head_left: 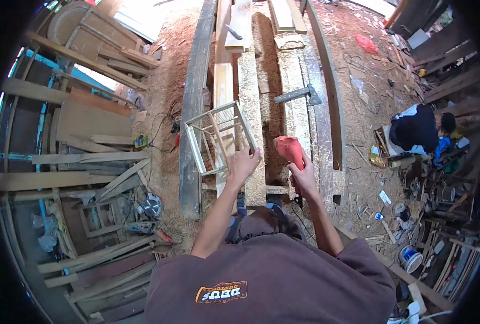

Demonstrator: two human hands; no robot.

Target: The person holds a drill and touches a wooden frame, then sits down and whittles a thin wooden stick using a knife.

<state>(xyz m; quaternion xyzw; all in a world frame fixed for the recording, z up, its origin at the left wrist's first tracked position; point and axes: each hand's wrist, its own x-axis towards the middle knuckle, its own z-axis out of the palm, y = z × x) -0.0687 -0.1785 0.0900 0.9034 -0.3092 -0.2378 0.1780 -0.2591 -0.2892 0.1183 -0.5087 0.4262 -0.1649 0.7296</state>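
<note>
My left hand is closed on the near corner of a small wooden frame, a box-like piece with thin rails and slats. The frame sits tilted over the left planks of the bench. In my right hand is a red hair-dryer-shaped power tool, gripped by its handle. Its wide end points forward and left, toward the frame but apart from it. A dark cord appears to hang below the handle. Beyond the tool, a hatchet lies across the planks. Farther up the bench rests a knife.
Long bench planks run away from me, with gaps between them. Stacked timber and a circular saw are on the left. At right are a seated person, a white bucket and scattered scraps on the sawdust-covered floor.
</note>
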